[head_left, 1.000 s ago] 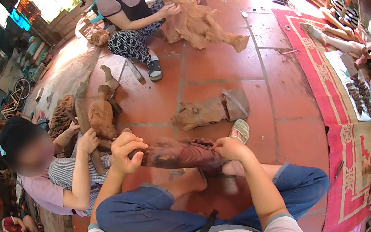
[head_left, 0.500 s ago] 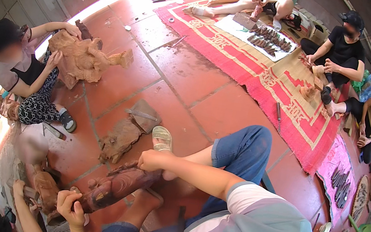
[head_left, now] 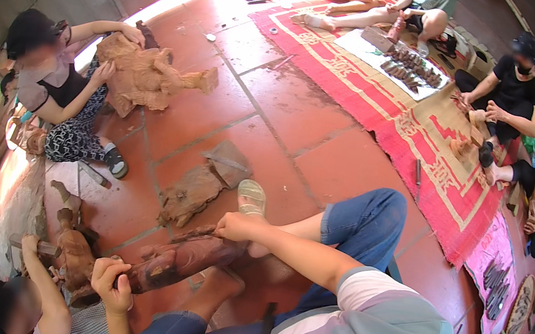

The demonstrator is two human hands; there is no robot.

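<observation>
**Both hands on a dark wooden carving**

The person sits on the red tiled floor (head_left: 303, 117) with a long, dark brown wooden carving (head_left: 186, 260) lying slantwise across the lower legs, just below a sandalled foot (head_left: 252, 197). The left hand (head_left: 111, 284) is closed around the lower, nearer end of the carving, fingers wrapped over the top. The right hand (head_left: 235, 226) is curled at the upper end; it seems to pinch a thin tool or the wood's edge, but which one I cannot tell.

The carving looks solid and stiff, probably fairly heavy for its length, with a smooth, slightly glossy surface that could slip under a loose grip. Its rounded body takes a full wrap of the hand best; raised carved details look more fragile and are better left alone.

A rough pale wood block (head_left: 189, 194) lies on the floor just beyond the foot. To the left, another person steadies a large pale carving (head_left: 148, 78). A red patterned mat (head_left: 425, 143) with small carved pieces lies well apart.
</observation>
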